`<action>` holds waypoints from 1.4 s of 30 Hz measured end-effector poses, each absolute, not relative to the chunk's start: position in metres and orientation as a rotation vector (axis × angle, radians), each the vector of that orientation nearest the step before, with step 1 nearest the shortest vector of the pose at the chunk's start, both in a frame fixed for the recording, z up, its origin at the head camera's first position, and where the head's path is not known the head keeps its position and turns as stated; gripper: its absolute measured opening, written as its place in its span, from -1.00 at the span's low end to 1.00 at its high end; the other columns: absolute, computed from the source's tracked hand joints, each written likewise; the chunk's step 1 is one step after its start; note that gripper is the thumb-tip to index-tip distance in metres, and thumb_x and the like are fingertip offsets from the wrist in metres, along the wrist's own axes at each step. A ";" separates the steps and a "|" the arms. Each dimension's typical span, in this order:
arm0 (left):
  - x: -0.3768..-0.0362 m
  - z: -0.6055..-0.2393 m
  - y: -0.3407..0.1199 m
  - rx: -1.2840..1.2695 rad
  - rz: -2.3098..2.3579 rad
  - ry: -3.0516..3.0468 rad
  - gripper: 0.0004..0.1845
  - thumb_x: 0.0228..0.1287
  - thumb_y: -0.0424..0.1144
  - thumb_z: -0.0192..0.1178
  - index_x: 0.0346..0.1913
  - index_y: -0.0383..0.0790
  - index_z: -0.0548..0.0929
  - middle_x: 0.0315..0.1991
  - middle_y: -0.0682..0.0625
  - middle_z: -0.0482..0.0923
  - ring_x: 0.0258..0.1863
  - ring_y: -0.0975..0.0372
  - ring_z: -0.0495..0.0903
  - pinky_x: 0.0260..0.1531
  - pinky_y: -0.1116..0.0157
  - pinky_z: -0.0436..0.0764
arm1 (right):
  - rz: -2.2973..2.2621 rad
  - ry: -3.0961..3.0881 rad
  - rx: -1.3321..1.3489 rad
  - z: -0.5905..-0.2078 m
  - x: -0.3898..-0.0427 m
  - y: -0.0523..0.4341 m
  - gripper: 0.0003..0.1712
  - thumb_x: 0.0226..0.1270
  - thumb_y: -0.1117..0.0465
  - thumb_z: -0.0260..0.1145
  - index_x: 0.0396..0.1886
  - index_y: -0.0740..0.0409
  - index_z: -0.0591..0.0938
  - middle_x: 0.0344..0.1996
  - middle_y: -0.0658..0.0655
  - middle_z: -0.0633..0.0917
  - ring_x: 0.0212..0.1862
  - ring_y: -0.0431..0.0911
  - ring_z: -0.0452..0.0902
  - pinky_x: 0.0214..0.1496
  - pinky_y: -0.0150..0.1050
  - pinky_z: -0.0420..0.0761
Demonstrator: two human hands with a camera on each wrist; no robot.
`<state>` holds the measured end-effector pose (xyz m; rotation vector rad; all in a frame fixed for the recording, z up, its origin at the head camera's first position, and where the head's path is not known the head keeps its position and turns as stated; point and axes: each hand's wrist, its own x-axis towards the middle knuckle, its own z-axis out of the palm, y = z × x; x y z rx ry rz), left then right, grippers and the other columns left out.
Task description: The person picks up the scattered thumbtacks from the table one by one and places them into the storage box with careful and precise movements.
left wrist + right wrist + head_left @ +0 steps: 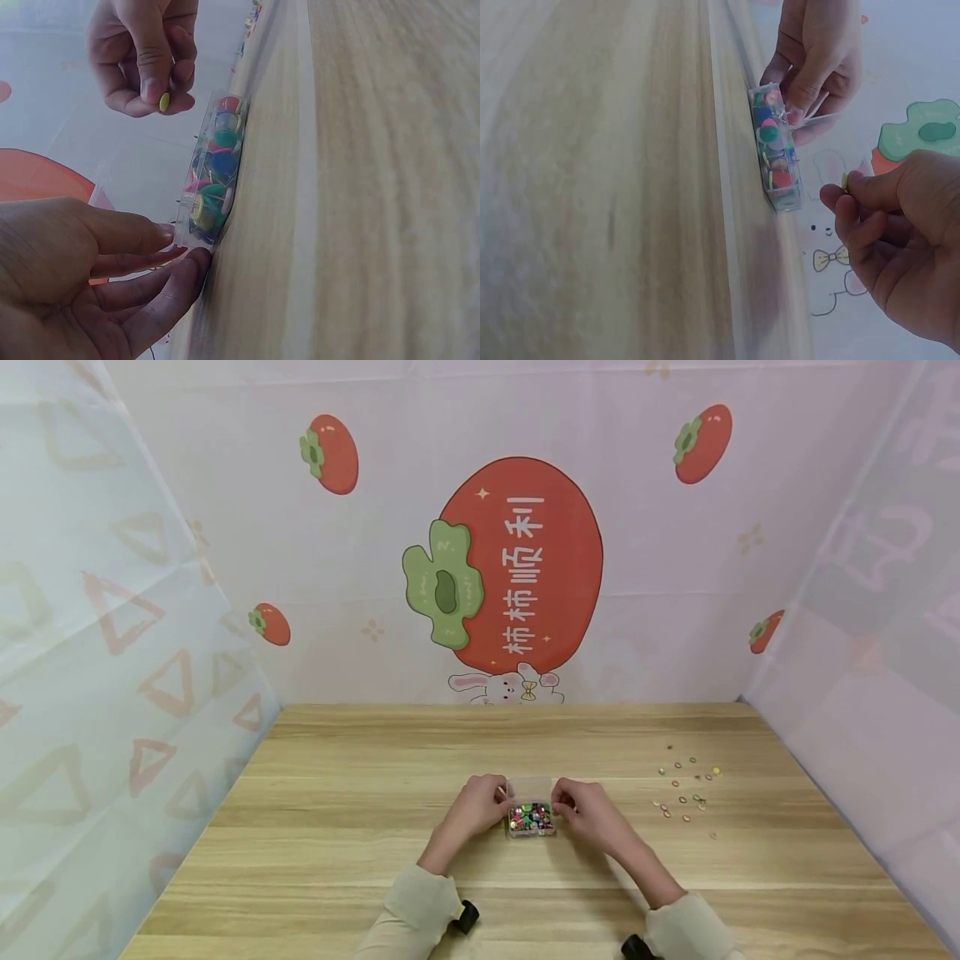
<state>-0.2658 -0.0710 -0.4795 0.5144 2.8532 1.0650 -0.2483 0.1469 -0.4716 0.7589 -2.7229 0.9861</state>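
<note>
one small clear plastic box (531, 819) is sitting on the wooden table (337, 860), filled with coloured pushpins too heaped to count, and its lid (529, 788) is standing open on the side of the box away from the person. the box is lying flat with its long axis running from one hand to the other, its open top facing up. the left hand (477, 807) is resting against the left end of the box, fingers nearly straight and touching its wall, steadying it rather than wrapping it. the right hand (588, 810) is hovering just beside the right end of the box, its thumb and forefinger curled in and pinching one yellow pushpin (164, 101), the other fingers tucked under. well to the right of the box, roughly twenty loose pushpins (686, 789) are lying scattered on the table.
</note>
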 end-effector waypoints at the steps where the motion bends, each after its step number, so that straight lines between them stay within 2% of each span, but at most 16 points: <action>1: -0.266 -0.480 -0.071 0.512 1.067 2.851 -0.93 0.29 -0.29 0.33 -0.30 -0.21 0.66 -0.32 -0.09 0.73 -0.33 0.19 0.68 -0.32 0.26 0.63 | 0.983 -2.726 0.759 -0.472 -0.248 0.146 -0.82 0.22 0.43 0.38 -0.46 0.11 0.60 -0.53 -0.06 0.65 -0.43 -0.31 0.46 -0.36 -0.40 0.51; 6: -0.267 -0.479 -0.070 0.506 1.076 2.844 -0.94 0.29 -0.29 0.33 -0.29 -0.20 0.66 -0.31 -0.09 0.74 -0.31 0.18 0.69 -0.31 0.27 0.64 | 0.970 -2.726 0.790 -0.474 -0.251 0.141 -0.83 0.20 0.44 0.39 -0.46 0.11 0.62 -0.50 -0.05 0.67 -0.40 -0.28 0.52 -0.33 -0.39 0.55; 20: -0.266 -0.477 -0.070 0.523 1.094 2.839 -0.93 0.27 -0.32 0.33 -0.33 -0.23 0.65 -0.31 -0.12 0.75 -0.30 0.14 0.73 -0.32 0.25 0.65 | 0.930 -2.740 0.787 -0.471 -0.250 0.142 -0.93 0.19 0.42 0.38 -0.37 0.19 0.71 -0.47 -0.03 0.68 -0.43 -0.31 0.49 -0.38 -0.43 0.51; 42: -0.265 -0.476 -0.071 0.510 1.083 2.830 -0.93 0.29 -0.32 0.32 -0.32 -0.24 0.65 -0.31 -0.12 0.73 -0.31 0.14 0.69 -0.31 0.24 0.65 | 0.794 -2.755 0.531 -0.470 -0.242 0.212 -0.84 0.11 0.45 0.40 -0.32 0.18 0.70 -0.45 0.00 0.64 -0.42 -0.25 0.42 -0.36 -0.38 0.45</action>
